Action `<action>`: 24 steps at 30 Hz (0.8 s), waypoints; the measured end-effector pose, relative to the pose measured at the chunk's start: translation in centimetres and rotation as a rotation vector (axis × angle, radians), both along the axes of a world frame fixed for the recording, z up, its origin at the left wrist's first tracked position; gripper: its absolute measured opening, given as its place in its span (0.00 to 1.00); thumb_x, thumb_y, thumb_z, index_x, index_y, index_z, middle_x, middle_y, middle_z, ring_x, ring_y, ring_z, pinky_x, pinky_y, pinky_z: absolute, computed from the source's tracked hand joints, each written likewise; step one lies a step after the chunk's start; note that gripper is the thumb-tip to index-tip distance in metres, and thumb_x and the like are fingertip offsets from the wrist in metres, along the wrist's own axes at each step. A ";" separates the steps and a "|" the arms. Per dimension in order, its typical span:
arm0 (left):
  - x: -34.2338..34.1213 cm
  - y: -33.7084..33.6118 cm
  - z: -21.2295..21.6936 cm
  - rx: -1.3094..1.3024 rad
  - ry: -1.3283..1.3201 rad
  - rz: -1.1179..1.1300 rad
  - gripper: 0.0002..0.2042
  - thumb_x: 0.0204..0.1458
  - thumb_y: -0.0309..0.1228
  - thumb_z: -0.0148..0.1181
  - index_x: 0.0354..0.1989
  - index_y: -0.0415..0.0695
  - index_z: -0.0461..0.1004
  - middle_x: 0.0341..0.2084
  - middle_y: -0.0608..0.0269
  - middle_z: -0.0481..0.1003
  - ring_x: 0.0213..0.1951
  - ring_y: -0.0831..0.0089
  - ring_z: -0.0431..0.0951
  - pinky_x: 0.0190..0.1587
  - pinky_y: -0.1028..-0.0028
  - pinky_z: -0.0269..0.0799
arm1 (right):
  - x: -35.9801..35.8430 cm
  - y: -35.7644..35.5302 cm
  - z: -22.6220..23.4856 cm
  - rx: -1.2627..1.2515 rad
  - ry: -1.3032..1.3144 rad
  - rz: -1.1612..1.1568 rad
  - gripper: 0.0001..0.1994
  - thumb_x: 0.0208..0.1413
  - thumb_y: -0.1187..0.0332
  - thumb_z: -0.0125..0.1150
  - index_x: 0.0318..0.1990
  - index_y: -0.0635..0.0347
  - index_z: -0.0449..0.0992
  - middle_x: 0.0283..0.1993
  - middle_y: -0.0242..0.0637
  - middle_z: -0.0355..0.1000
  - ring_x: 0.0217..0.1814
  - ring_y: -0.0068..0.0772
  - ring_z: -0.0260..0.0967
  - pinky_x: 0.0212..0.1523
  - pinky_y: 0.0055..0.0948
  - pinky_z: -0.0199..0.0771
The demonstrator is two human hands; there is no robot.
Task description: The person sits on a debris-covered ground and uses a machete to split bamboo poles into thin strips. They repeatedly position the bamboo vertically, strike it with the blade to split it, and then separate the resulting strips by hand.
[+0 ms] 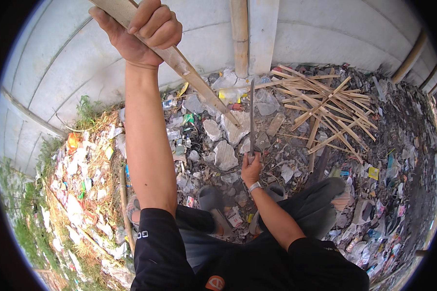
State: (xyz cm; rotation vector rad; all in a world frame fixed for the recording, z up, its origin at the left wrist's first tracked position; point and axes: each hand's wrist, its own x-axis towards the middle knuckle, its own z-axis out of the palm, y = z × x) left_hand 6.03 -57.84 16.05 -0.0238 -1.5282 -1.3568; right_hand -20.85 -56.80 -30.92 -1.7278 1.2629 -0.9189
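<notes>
My left hand (148,36) is raised high at the upper left, its fingers wrapped round a long split bamboo slat (187,72). The slat slants down to the right, and its lower end meets a pale broken chunk of stone or concrete (235,128) on the ground. Lower down, my right hand (251,169) grips the handle of a machete (252,114). Its long, narrow dark blade points away from me, just right of the slat's lower end and apart from it. A watch with a metal band sits on my right wrist.
A loose heap of thin bamboo strips (325,104) lies at the right. More pale chunks (225,156) and scattered litter cover the ground round my feet. A pale panel wall (320,34) with an upright bamboo pole (239,39) stands ahead. Sunlit rubbish and plants (29,228) spread at left.
</notes>
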 end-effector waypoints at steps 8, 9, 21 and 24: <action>0.7 1.2 -0.5 -0.008 0.012 0.084 0.33 0.41 0.73 0.64 0.15 0.57 0.59 0.11 0.81 0.56 0.13 0.88 0.53 0.16 0.83 0.47 | -5.3 0.3 -8.4 0.316 0.230 -0.024 0.20 0.61 0.59 0.62 0.45 0.72 0.72 0.42 0.61 0.77 0.45 0.65 0.75 0.46 0.51 0.74; 0.8 1.6 -0.4 0.014 0.047 0.201 0.34 0.42 0.74 0.63 0.16 0.57 0.59 0.12 0.80 0.56 0.14 0.87 0.54 0.17 0.83 0.48 | -4.1 -0.8 -7.3 0.214 0.154 -0.065 0.20 0.60 0.59 0.63 0.45 0.73 0.72 0.40 0.60 0.77 0.45 0.64 0.75 0.46 0.51 0.74; -3.2 -1.7 0.3 -0.137 0.054 1.951 0.36 0.60 0.72 0.35 0.17 0.50 0.49 0.14 0.71 0.50 0.16 0.76 0.54 0.19 0.74 0.50 | -1.1 -2.6 26.4 0.105 -0.776 0.190 0.09 0.65 0.71 0.59 0.46 0.65 0.67 0.26 0.30 0.70 0.15 0.19 0.65 0.14 0.23 0.64; -3.7 -4.3 0.7 -0.145 0.146 2.176 0.35 0.63 0.66 0.43 0.15 0.48 0.56 0.12 0.71 0.56 0.16 0.78 0.53 0.19 0.69 0.50 | -1.8 0.5 29.3 0.004 -0.959 0.154 0.09 0.64 0.71 0.60 0.45 0.65 0.68 0.26 0.32 0.70 0.20 0.23 0.69 0.20 0.28 0.70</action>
